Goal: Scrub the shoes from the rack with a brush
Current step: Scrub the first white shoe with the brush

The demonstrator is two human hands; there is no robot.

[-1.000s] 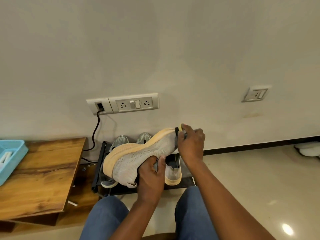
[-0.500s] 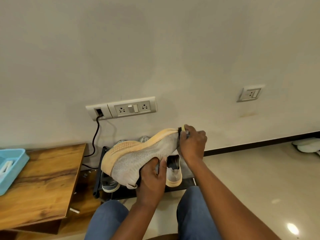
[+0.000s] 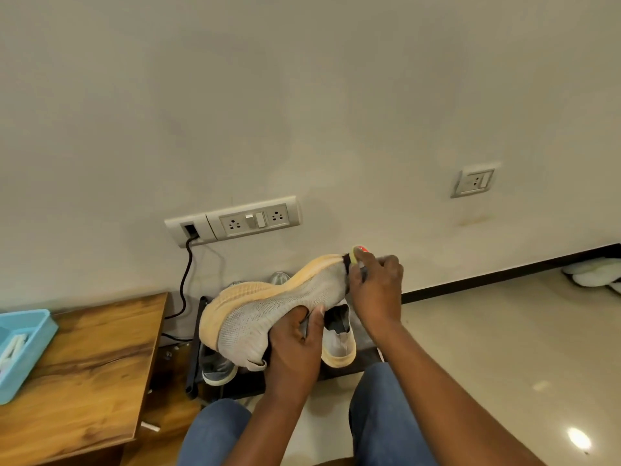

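A grey knit sneaker (image 3: 268, 314) with a pale orange sole is held up sideways, sole toward the wall, above the low black shoe rack (image 3: 193, 361). My left hand (image 3: 295, 344) grips it from below at the opening. My right hand (image 3: 376, 290) holds a small brush (image 3: 356, 255) with a yellow and red handle; its dark bristles touch the right end of the shoe. Most of the brush is hidden in my fingers. The matching sneaker (image 3: 339, 344) and a grey shoe (image 3: 218, 369) sit on the rack.
A wooden table (image 3: 87, 371) stands at the left with a light blue tray (image 3: 23, 348) on it. A black cable (image 3: 184, 274) hangs from the wall socket strip (image 3: 235, 222). My knees in blue jeans (image 3: 386, 415) are below. White slippers (image 3: 594, 275) lie at far right.
The shoe and both hands have risen slightly in view and the brush end now shows more above my right fingers. The camera tilted a little; the grips are unchanged.
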